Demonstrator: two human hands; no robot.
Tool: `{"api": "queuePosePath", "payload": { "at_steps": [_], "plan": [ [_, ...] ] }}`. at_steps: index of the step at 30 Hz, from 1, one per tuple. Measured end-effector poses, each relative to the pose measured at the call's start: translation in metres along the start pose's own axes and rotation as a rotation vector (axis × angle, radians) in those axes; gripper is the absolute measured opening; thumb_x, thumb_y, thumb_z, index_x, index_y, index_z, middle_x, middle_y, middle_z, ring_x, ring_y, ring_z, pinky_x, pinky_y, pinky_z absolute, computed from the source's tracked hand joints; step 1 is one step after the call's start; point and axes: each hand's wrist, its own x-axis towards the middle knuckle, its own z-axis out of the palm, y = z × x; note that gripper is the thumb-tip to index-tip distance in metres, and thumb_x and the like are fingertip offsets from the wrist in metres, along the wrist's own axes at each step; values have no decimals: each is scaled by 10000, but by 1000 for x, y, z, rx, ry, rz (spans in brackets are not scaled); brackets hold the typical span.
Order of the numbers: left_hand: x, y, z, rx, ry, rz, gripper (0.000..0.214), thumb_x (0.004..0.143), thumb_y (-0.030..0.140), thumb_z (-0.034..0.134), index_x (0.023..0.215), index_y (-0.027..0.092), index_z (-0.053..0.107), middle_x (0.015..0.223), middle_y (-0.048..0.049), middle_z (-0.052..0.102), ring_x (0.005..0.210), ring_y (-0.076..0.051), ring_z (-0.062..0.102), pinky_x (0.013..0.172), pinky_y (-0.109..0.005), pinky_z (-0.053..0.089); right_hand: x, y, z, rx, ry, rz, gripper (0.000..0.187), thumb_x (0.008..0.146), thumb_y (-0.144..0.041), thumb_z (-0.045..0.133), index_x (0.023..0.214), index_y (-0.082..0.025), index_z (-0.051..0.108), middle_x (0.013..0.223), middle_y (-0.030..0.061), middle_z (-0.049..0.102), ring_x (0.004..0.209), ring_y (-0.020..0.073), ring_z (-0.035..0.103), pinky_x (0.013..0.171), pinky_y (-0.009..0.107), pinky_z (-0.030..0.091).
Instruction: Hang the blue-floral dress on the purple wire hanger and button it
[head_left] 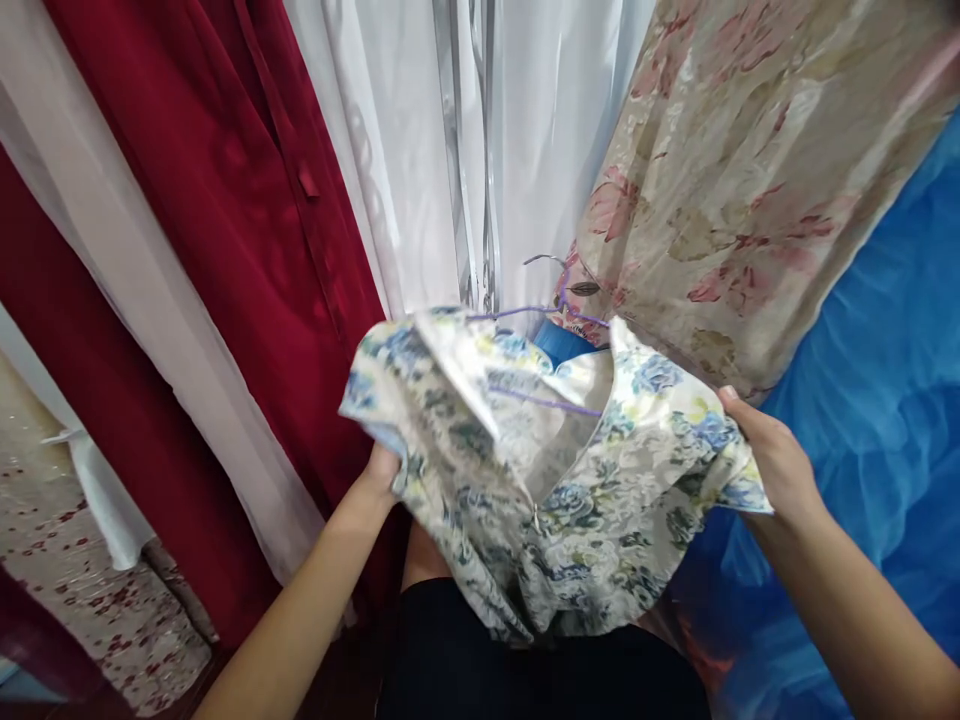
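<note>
A short-sleeved floral garment, white with blue, yellow and grey-green flowers, spreads out in front of me above my lap. It hangs on a thin purple hanger, whose metal hook points up. Its neckline gapes, and a small zipper pull shows below the opening. My left hand holds the garment's side under the left sleeve, its fingers mostly hidden by the cloth. At the opposite shoulder, my right hand grips the sleeve edge, thumb on top and the other fingers out of sight beneath.
Long garments hang close around: dark red cloth, white cloth with shiny ribbons, and beige cloth with pink flowers. Puffy blue fabric fills the right side. A beige, red-speckled garment hangs low at the left.
</note>
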Motion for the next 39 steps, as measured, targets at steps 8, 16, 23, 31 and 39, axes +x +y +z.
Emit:
{"api": "queuePosePath", "payload": {
  "at_steps": [8, 16, 23, 31, 39],
  "plan": [
    [-44, -97, -11, 30, 362, 100, 649, 762, 546, 792, 1303, 233, 620, 1405, -89, 631, 1445, -321, 452, 1243, -426, 299, 12, -9, 56, -15, -242, -61, 232, 784, -366, 750, 672, -203, 629, 556, 49, 670, 538, 203, 646, 532, 306, 490],
    [-112, -141, 15, -6, 516, -53, 622, 810, 447, 790, 1370, 261, 594, 1443, -97, 608, 1391, -315, 525, 1187, -434, 397, -3, 21, 20, -496, -254, -409, 332, 835, -479, 727, 1021, -206, 705, 994, 102, 718, 853, 253, 646, 794, 378, 502],
    [-129, -117, 47, -18, 458, -26, 640, 754, 366, 826, 1349, 236, 630, 1325, -90, 690, 1356, -338, 555, 1182, -474, 414, -90, 135, 40, -504, -454, -351, 358, 997, -465, 522, 727, -239, 588, 698, 35, 595, 685, 233, 571, 650, 347, 453],
    [-138, -101, 48, -37, 450, -119, 648, 757, 333, 829, 1365, 260, 618, 1387, -76, 657, 1320, -319, 593, 1154, -446, 455, -108, 174, 69, -557, -819, -88, 439, 1008, -526, 491, 700, -214, 506, 617, -21, 516, 601, 166, 495, 608, 290, 373],
    [-140, -127, 52, 47, 660, 26, 707, 835, 392, 763, 1466, 299, 460, 1497, -108, 542, 1355, -327, 554, 1130, -454, 463, -103, 167, 72, -368, -794, 104, 403, 945, -537, 537, 708, -211, 557, 513, -33, 510, 479, 135, 402, 528, 273, 318]
  ]
}}
